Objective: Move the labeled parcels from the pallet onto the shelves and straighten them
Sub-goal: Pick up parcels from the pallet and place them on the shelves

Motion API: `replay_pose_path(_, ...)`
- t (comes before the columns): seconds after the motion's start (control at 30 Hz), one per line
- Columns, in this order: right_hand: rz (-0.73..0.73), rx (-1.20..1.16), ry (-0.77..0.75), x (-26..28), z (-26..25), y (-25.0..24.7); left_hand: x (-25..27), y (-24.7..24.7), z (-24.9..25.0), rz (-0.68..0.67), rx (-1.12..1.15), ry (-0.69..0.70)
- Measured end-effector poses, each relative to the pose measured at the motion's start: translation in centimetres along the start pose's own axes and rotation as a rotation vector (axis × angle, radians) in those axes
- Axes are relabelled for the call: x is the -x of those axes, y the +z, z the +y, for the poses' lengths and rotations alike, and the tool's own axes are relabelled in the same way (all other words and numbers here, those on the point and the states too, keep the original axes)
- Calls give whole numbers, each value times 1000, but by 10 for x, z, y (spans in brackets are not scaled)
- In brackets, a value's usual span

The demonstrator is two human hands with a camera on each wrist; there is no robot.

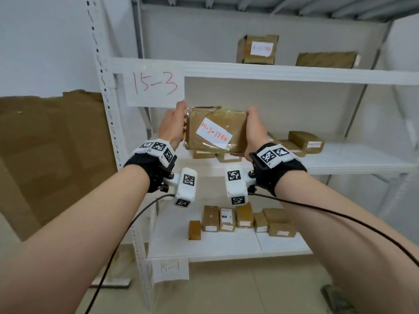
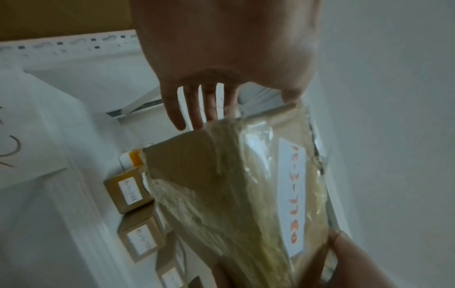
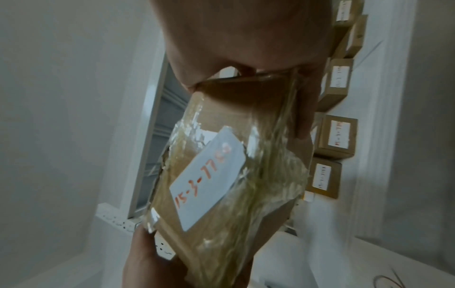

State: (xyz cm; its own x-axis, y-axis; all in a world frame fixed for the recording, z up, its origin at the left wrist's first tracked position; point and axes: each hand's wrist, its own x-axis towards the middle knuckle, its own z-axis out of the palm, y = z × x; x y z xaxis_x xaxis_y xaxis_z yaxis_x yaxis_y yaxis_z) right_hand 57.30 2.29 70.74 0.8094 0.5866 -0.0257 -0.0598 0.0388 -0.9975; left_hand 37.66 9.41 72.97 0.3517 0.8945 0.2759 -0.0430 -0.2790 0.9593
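A brown cardboard parcel (image 1: 215,130) wrapped in clear tape carries a white label (image 1: 214,135) with red writing "15-3-7780". It is in the air, tilted, in front of the middle shelf (image 1: 351,164) and just below the "15-3" sign (image 1: 155,87). My left hand (image 1: 173,125) holds its left end, thumb on the front, fingers (image 2: 197,109) stretched behind. My right hand (image 1: 255,130) grips the right end, fingers (image 3: 305,117) along the back. The wrist views show the same parcel (image 2: 221,194) (image 3: 221,194) close up.
Two parcels (image 1: 258,49) (image 1: 326,58) stand on the top shelf (image 1: 226,70). Several labeled parcels (image 1: 306,141) lie on the middle shelf behind and right of my hands. More parcels (image 1: 242,219) fill the bottom shelf (image 1: 226,248). A large cardboard sheet (image 1: 52,155) leans left of the perforated upright (image 1: 106,98).
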Motion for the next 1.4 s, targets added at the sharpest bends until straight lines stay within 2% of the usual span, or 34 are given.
replay_pose_path(0.1,33,-65,-68,21,-30,-2,-7,5,22,70,51,39)
replay_pose_path(0.23,32,-142,-197,67,-75,-6,-17,14,50,185,143,172)
replay_pose_path(0.37,50,-190,-378,72,-105,-3,-33,22,73,304,212,286)
replay_pose_path(0.5,65,-285,-418,66,-129,7,-49,25,100,352,243,358)
replay_pose_path(0.67,81,-319,-422,44,-158,21,-69,27,128,281,288,377)
replay_pose_path(0.77,70,-306,-417,26,-174,32,-87,28,141,207,239,324)
replay_pose_path(1.07,0,-206,-376,-55,-194,59,-146,36,133,-32,90,321)
replay_pose_path(1.27,-51,-130,-355,-107,-203,71,-198,52,126,13,28,288)
replay_pose_path(1.4,-52,31,-391,-114,-210,67,-221,64,126,75,-111,295)
